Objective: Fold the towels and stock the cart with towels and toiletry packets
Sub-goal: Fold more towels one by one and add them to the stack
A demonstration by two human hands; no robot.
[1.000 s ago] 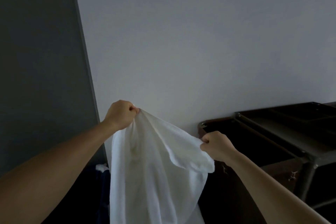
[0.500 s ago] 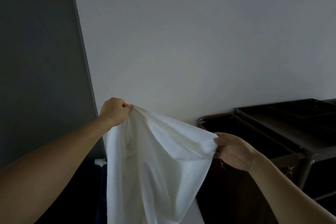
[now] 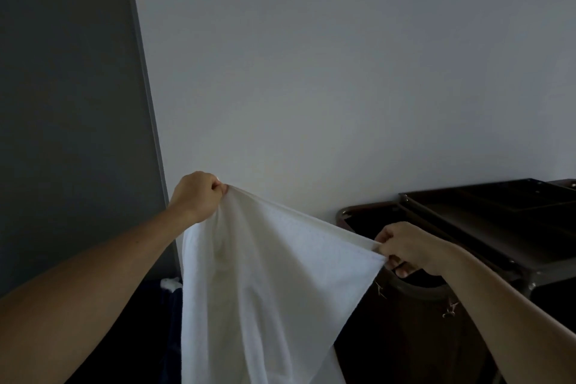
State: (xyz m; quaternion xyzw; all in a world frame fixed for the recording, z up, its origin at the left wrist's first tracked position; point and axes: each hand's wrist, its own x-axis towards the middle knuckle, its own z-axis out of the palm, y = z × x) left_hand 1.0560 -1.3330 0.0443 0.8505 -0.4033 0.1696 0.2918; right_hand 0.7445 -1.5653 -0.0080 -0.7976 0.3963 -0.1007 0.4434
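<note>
Pale wall (image 3: 343, 72) beside darker grey panel (image 3: 62, 103), dim light

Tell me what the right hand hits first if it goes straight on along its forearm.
Likely the white wall. The right hand pinches the towel edge and points forward-left, above that edge and clear of the left hand. Depth is unclear.

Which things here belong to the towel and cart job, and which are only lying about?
Job: white towel, gripped along its top edge by the left hand and right hand; dark cart.
Lying about: dark blue thing, low on the left; grey panel.
</note>
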